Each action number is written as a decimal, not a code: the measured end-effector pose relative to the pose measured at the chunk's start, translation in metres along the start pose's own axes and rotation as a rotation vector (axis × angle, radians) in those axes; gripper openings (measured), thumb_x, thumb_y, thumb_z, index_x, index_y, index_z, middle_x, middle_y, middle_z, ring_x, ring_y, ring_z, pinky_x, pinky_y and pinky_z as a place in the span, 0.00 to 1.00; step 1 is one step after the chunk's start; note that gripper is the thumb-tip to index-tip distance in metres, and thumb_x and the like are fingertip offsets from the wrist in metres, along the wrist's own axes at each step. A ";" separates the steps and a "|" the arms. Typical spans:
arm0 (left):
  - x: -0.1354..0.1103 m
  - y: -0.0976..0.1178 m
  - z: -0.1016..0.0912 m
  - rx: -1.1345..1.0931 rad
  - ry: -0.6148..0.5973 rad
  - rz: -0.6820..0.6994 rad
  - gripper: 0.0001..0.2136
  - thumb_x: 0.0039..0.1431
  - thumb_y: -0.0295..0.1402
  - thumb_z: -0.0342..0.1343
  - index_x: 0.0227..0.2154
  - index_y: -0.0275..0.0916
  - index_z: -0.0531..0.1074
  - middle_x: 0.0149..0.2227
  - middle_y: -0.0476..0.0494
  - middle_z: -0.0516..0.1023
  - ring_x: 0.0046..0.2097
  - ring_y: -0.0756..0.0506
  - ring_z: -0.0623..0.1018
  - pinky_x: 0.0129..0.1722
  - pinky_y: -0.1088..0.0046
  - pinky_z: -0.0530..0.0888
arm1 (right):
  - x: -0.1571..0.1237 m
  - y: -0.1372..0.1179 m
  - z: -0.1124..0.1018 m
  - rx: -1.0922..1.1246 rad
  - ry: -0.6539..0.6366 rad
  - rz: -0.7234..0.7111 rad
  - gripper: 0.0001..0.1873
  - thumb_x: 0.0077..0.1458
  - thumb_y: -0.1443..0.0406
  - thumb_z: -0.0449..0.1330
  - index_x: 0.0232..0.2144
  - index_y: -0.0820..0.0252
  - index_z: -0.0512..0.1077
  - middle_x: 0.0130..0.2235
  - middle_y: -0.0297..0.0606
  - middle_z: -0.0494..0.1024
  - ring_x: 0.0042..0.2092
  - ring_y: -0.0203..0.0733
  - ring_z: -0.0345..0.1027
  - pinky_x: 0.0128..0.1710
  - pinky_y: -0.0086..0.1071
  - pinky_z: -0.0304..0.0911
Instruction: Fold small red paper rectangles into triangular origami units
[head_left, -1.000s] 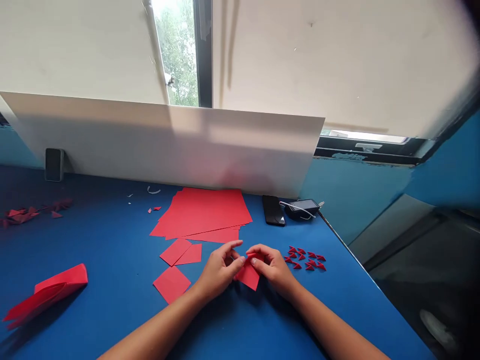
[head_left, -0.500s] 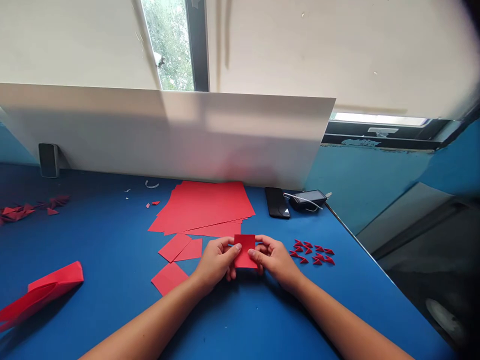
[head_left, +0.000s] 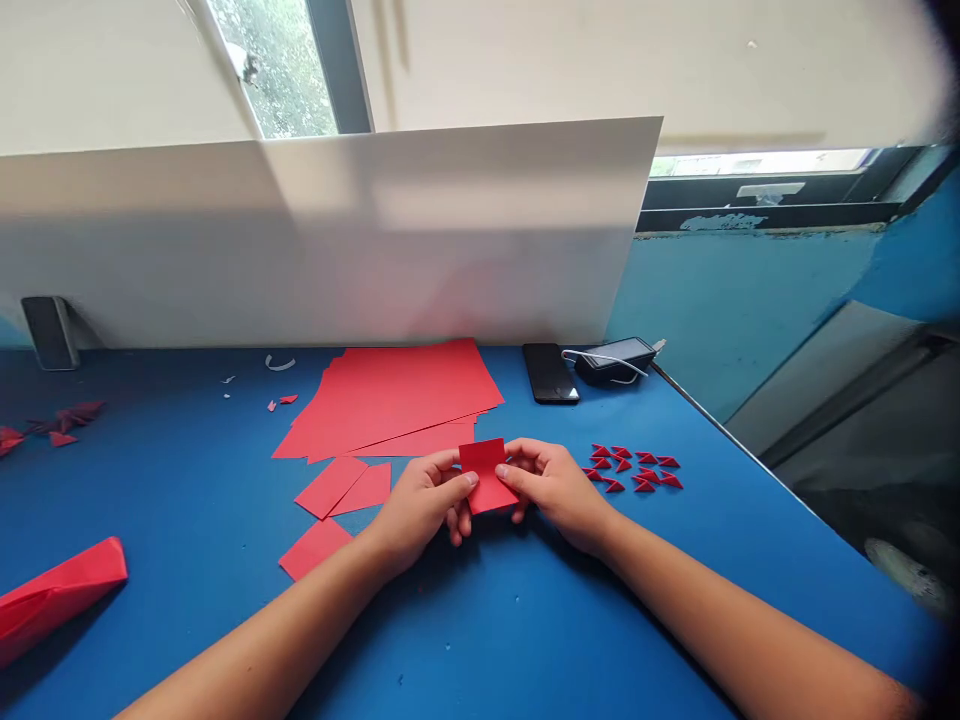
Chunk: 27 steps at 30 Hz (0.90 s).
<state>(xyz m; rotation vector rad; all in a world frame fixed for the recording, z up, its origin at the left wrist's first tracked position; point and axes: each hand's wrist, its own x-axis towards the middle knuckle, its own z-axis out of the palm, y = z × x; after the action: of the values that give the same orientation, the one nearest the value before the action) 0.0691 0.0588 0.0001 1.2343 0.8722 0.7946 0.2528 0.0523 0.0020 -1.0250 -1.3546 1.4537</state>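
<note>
A small red piece of paper (head_left: 487, 482) is held above the table between my two hands, bent across its middle by a crease. My left hand (head_left: 427, 500) pinches its left edge, thumb on top and fingers behind. On the right edge my right hand (head_left: 551, 490) grips it the same way. Left of my left hand lie a few red paper rectangles (head_left: 316, 548). Behind them spreads a stack of large red sheets (head_left: 405, 395). Several small folded red paper triangles (head_left: 622, 460) sit in groups to the right of my right hand.
A black phone (head_left: 550, 374) and a dark device with a white cable (head_left: 615, 360) lie at the back right. Another phone (head_left: 51, 333) leans against the white board (head_left: 450, 240). A folded red paper bundle (head_left: 64, 590) and more red pieces (head_left: 64, 425) are at the left.
The view has tilted and shifted slightly. The paper's upper part now stands up at an angle from its lower part, where before it looked flatter. Both hands keep their hold.
</note>
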 end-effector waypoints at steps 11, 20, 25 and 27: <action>0.004 -0.001 0.000 -0.178 0.176 -0.026 0.11 0.51 0.36 0.62 0.34 0.36 0.69 0.15 0.56 0.66 0.15 0.55 0.65 0.11 0.83 0.64 | -0.003 0.008 0.000 0.073 0.044 -0.090 0.19 0.46 0.70 0.55 0.42 0.54 0.59 0.49 0.39 0.67 0.31 0.34 0.72 0.19 0.25 0.67; 0.002 0.002 0.002 -0.053 0.093 -0.041 0.10 0.53 0.37 0.59 0.31 0.35 0.70 0.22 0.50 0.71 0.16 0.53 0.69 0.11 0.80 0.68 | -0.007 0.009 0.001 -0.173 0.027 -0.195 0.09 0.55 0.60 0.60 0.35 0.60 0.73 0.50 0.44 0.66 0.36 0.38 0.70 0.21 0.27 0.70; 0.001 0.001 0.004 -0.046 0.103 0.000 0.13 0.56 0.39 0.57 0.37 0.34 0.72 0.23 0.48 0.72 0.22 0.50 0.73 0.16 0.77 0.73 | -0.006 0.005 0.002 -0.122 0.057 -0.128 0.13 0.53 0.56 0.62 0.34 0.60 0.72 0.34 0.40 0.74 0.32 0.40 0.70 0.20 0.28 0.67; 0.000 0.001 0.005 -0.059 0.107 0.000 0.17 0.57 0.45 0.54 0.40 0.34 0.72 0.20 0.49 0.70 0.21 0.49 0.73 0.16 0.76 0.73 | -0.006 0.004 0.002 -0.158 0.106 -0.104 0.15 0.53 0.54 0.62 0.33 0.61 0.72 0.29 0.37 0.75 0.27 0.38 0.69 0.20 0.28 0.66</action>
<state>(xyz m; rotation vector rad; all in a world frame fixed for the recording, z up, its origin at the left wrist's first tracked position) 0.0733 0.0570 0.0020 1.1488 0.9287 0.8868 0.2523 0.0458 -0.0022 -1.0996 -1.4409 1.2141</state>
